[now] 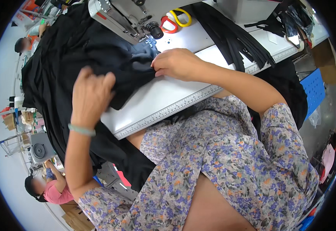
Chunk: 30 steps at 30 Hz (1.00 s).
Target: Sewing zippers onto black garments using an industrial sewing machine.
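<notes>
A large black cloth (75,50) is spread over the left of the white sewing table and hangs down past its front edge. My right hand (177,64) pinches the edge of this cloth between thumb and fingertips, just in front of the sewing machine (123,21). Over the cloth to the left is my left hand (92,94), with a pale green bangle on its wrist. Motion smears its fingers, so whether they hold any cloth cannot be made out. The needle area is lit, and part of the cloth lies beside it.
Scissors (182,17) with red and yellow handles lie behind my right hand. Black fabric strips (229,34) cross the table at the right. A ruler tape (168,112) runs along the front edge. Two other people work at the far left, one in a pink shirt (58,192).
</notes>
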Each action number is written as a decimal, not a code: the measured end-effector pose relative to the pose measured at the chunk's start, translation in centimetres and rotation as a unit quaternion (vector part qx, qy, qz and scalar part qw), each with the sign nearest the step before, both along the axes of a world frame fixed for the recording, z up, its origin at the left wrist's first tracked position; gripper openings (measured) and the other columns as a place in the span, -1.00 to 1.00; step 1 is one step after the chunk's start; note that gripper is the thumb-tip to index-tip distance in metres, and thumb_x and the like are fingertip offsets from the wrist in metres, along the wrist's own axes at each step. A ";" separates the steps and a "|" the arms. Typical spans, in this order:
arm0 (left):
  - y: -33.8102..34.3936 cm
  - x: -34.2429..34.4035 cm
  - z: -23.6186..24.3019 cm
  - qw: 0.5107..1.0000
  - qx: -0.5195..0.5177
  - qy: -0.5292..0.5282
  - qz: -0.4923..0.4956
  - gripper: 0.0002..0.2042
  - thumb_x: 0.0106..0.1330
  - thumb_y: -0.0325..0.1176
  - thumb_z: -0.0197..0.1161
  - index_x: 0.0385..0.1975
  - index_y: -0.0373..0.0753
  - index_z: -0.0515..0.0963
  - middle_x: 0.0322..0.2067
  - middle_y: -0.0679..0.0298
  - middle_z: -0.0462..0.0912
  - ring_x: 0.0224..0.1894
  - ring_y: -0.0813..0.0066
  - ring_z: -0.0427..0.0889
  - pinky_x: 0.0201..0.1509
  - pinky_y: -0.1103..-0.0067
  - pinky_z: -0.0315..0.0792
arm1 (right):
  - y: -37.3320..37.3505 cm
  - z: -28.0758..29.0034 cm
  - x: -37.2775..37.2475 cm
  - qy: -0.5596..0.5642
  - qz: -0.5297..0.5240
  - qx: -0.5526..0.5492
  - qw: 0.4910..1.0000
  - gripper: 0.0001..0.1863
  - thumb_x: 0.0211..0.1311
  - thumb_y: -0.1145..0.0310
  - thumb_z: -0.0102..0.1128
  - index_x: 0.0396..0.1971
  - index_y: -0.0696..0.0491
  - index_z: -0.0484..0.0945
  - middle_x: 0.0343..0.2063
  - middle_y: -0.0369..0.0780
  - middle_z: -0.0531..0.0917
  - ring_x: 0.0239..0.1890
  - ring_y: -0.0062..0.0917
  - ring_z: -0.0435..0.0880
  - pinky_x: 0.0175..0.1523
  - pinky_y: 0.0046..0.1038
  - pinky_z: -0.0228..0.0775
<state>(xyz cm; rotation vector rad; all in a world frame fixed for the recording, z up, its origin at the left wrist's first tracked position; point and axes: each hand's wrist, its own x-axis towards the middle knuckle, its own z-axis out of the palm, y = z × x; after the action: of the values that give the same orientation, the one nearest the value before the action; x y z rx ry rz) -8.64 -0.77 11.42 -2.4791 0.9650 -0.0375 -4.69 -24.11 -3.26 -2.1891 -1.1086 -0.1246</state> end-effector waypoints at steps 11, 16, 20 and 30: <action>5.7 1.0 -2.0 0.911 -0.347 0.150 0.166 -0.64 0.20 -0.18 0.32 -0.51 -0.39 0.40 -0.63 0.00 0.34 -0.59 0.09 0.21 -0.49 0.50 0.27 | 2.1 0.9 -1.2 -0.081 -0.134 0.128 0.979 -0.85 0.03 0.34 0.33 -0.42 -0.02 0.53 -0.17 -0.36 0.58 -0.13 -0.42 0.55 -0.06 -0.37 0.43; 3.9 1.3 -2.7 0.916 -0.316 0.139 0.206 -0.69 0.30 -0.23 0.22 -0.51 -0.38 0.40 -0.61 0.02 0.36 -0.57 0.07 0.27 -0.47 0.44 0.28 | 3.2 0.6 -0.9 -0.236 -0.081 0.091 0.964 -0.70 -0.13 0.34 0.36 -0.34 -0.01 0.49 -0.29 -0.34 0.57 -0.16 -0.47 0.56 -0.16 -0.41 0.45; -0.7 -1.7 -3.1 0.941 -0.264 -0.213 -0.013 -0.78 0.19 -0.24 0.26 -0.56 -0.22 0.47 -0.50 0.21 0.55 -0.48 0.24 0.53 -0.43 0.37 0.34 | 5.4 1.2 -0.9 -0.302 -0.076 0.082 0.947 -0.76 -0.16 0.33 0.32 -0.42 0.00 0.52 -0.36 -0.31 0.58 -0.22 -0.46 0.59 -0.25 -0.43 0.46; 5.5 -0.2 -13.2 0.965 -0.133 -0.228 0.003 -0.60 0.22 -0.11 0.21 -0.01 -0.19 0.54 -0.07 0.09 0.60 -0.07 0.14 0.61 0.01 0.33 0.47 | 0.5 2.9 -3.9 0.132 -0.053 0.121 0.982 -0.81 0.08 0.34 0.20 -0.38 0.14 0.62 -0.22 -0.14 0.68 -0.12 -0.30 0.64 -0.07 -0.33 0.48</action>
<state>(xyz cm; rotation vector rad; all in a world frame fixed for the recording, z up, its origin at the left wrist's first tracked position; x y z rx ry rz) -8.87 4.74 -1.82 -2.5365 0.7899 -0.7453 -8.63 -23.63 -0.36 -1.9791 -0.7858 -0.0120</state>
